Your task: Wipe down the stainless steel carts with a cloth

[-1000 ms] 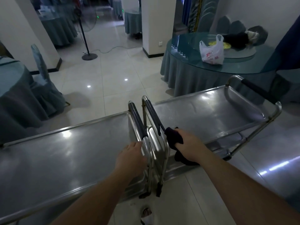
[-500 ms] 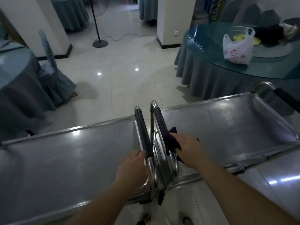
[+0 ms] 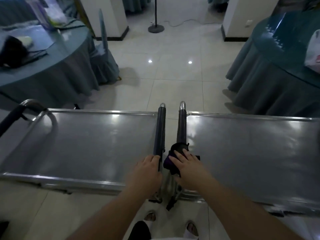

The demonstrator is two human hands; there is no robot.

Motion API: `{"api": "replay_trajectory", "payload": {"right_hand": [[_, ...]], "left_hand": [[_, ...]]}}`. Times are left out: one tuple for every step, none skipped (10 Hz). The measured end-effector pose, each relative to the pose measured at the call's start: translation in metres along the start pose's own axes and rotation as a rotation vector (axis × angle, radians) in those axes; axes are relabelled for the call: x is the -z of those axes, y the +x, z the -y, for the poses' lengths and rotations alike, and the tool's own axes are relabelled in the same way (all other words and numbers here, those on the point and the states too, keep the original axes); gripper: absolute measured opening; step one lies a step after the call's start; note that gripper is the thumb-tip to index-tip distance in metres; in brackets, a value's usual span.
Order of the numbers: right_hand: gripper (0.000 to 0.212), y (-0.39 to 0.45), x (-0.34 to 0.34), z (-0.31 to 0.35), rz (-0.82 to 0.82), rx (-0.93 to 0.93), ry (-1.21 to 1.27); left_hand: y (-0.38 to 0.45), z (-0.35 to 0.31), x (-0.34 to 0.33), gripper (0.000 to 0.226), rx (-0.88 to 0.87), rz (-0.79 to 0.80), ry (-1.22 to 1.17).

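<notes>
Carts of stainless steel, two of them, stand end to end on the pale tiled floor (image 3: 173, 84), and they fill the width of the view. The left cart (image 3: 83, 142) and the right cart (image 3: 251, 149) each show a flat, shiny top tray with a raised rim. Their dark padded handles meet in the middle, just beside each other with a narrow gap between: the left handle (image 3: 159, 132) and the right handle (image 3: 181, 127). Behind the carts, two round counters with blue-grey skirts stand well apart, one at the left (image 3: 52, 73) and one at the right (image 3: 270, 80); a white plastic bag (image 3: 313, 52) lies on the right one. A fan base (image 3: 155, 28) stands far back on the floor.

The left hand (image 3: 147, 172) is curled closed around the near end of the left handle. The right hand (image 3: 188, 170) presses with spread fingers on a dark cloth (image 3: 173, 158), which is wrapped over the near end of the right handle.
</notes>
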State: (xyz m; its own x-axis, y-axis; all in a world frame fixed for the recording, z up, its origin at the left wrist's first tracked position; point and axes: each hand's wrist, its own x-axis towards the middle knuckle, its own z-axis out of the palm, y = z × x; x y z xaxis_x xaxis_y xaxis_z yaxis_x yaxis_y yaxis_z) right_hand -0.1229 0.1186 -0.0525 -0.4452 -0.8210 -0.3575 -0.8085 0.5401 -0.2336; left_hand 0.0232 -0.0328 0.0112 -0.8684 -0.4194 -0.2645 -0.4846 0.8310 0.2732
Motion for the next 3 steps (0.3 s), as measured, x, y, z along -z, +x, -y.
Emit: {"api": "replay_trajectory", "payload": {"right_hand": [[0.079, -0.009, 0.016, 0.004, -0.014, 0.020, 0.033], [0.071, -0.015, 0.034, 0.002, -0.133, -0.040, 0.144], [0.064, -0.018, 0.059, -0.002, -0.305, -0.198, 0.248]], "left_hand": [[0.001, -0.017, 0.003, 0.053, 0.018, -0.031, -0.018], [0.007, -0.026, 0.008, 0.052, 0.013, -0.055, -0.048], [0.017, -0.034, 0.021, 0.056, -0.004, -0.063, 0.002]]}}
